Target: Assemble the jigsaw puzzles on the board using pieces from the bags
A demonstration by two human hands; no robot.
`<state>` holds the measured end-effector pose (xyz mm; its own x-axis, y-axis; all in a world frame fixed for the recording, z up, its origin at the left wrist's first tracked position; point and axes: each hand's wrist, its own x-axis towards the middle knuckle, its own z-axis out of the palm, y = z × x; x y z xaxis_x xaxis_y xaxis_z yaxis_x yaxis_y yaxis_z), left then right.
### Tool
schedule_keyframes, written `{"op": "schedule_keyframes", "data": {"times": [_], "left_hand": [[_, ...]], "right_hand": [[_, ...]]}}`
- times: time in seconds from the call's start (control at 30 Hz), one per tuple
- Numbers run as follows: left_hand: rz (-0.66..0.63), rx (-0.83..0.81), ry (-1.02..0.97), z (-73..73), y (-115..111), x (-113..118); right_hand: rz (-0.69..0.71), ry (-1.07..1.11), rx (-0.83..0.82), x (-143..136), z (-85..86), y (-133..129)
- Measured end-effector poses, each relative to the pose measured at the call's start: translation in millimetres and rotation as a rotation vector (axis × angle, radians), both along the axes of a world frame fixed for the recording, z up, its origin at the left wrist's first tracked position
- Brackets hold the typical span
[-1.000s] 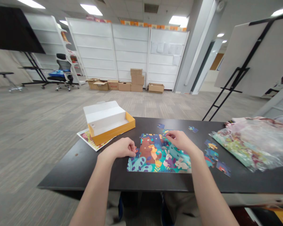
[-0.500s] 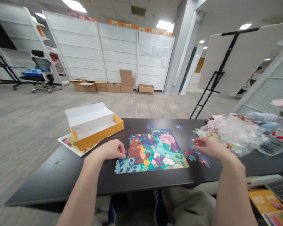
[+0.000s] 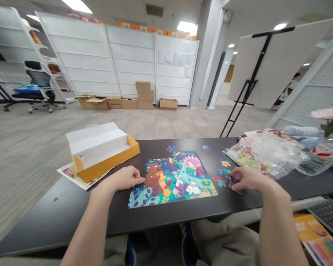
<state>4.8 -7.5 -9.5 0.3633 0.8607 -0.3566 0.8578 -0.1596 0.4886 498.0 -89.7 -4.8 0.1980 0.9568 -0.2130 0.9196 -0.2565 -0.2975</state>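
A partly assembled jigsaw puzzle (image 3: 169, 181) lies flat on the black table, picturing a bear, white rabbits and a peacock. My left hand (image 3: 127, 177) is closed at its left edge, fingertips on a dark blue puzzle piece (image 3: 138, 187) there; the fingers partly hide it. Right of the puzzle, my right hand (image 3: 246, 179) pinches a dark puzzle piece (image 3: 234, 183), which looks tilted up from the table. Beside these fingers lie several loose pieces, including one with a red arc (image 3: 219, 181) and one with orange (image 3: 224, 163).
Two more loose pieces, one at the left (image 3: 171, 148) and one at the right (image 3: 207, 147), lie beyond the puzzle. An open yellow box (image 3: 108, 160) rests on a printed sheet (image 3: 86, 181) at the left. Clear plastic packaging (image 3: 274, 155) and a flower (image 3: 327, 113) stand at the right.
My right hand has moved toward me, from the upper loose pieces to the lowest one, and now pinches it. The left hand stays at the puzzle's left edge. The view has shifted slightly.
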Motion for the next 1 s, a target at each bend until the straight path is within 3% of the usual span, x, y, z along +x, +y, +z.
{"op": "schedule_keyframes", "data": {"times": [0.27,0.43,0.63,0.83,1.0], "left_hand": [[0.011,0.016,-0.043,5.1,-1,2],[0.018,0.15,-0.143,6.7,1,3],[-0.028,0.204,-0.472,26.0,-14,26],[-0.125,0.102,-0.677,39.3,-29,54],[-0.148,0.052,-0.782,35.9,-28,45]], "right_hand": [[0.013,0.103,0.004,3,-3.9,-2],[0.161,0.375,0.051,-10,16.0,-7],[0.304,0.647,0.199,-85,37.4,6],[0.395,0.881,0.232,-175,25.7,39],[0.468,1.014,0.306,-230,17.5,51]]}}
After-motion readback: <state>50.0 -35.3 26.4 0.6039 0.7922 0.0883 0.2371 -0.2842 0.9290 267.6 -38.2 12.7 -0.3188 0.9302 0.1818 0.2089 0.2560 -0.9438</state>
